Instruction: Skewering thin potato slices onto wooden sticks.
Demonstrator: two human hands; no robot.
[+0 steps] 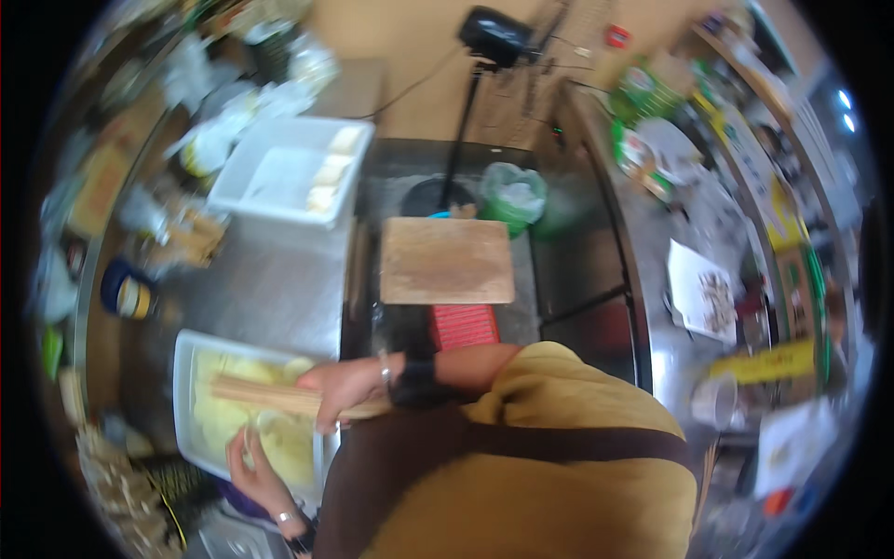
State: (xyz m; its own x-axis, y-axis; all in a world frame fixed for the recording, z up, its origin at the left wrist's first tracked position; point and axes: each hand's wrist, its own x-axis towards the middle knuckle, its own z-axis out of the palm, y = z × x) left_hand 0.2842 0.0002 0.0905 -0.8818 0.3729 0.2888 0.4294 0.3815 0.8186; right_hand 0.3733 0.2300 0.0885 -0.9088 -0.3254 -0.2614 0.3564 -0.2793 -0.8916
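My right hand (346, 393) grips a bundle of thin wooden sticks, likely skewers (262, 393). The sticks lie across a white plastic tub (180, 391). Pale yellow pieces (283, 447), blurred and apparently rounded, fill much of the tub. Over the tub's near lower part is my left hand (257, 472), its fingers curled close to the pieces. Blur hides whether anything is between those fingertips. Both wrists carry a bracelet and a dark band.
A second white tub (276, 175) holds several white blocks along one side. A blue-lidded jar (129, 290) stands on the metal worktop (272, 269). A wooden board (447, 260), a lamp-like black device on a stand (492, 35) and a lined green bin (513, 199) are beyond my right arm.
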